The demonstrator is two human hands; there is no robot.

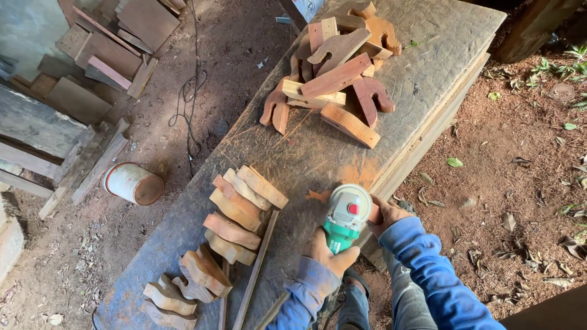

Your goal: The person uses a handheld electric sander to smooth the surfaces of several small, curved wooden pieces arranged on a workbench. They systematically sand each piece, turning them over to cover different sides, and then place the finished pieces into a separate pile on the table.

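My left hand point(331, 254) grips the green body of an angle grinder point(344, 218) at the near right edge of a long wooden bench point(428, 55). The grinder's grey head with a red button points away from me. My right hand point(385, 214) is closed on a small reddish wooden piece point(373, 214) right beside the grinder head, at the bench's edge; most of that piece is hidden. Orange sawdust point(358, 174) lies on the bench just beyond the grinder.
A row of several curved cut wooden pieces point(235, 214) lies left of the grinder, with thin sticks point(257, 269) beside them. A heap of similar pieces point(336, 79) sits farther up the bench. On the dirt floor are a rusty tin can point(132, 183), a black cable point(191, 91) and stacked boards point(110, 55).
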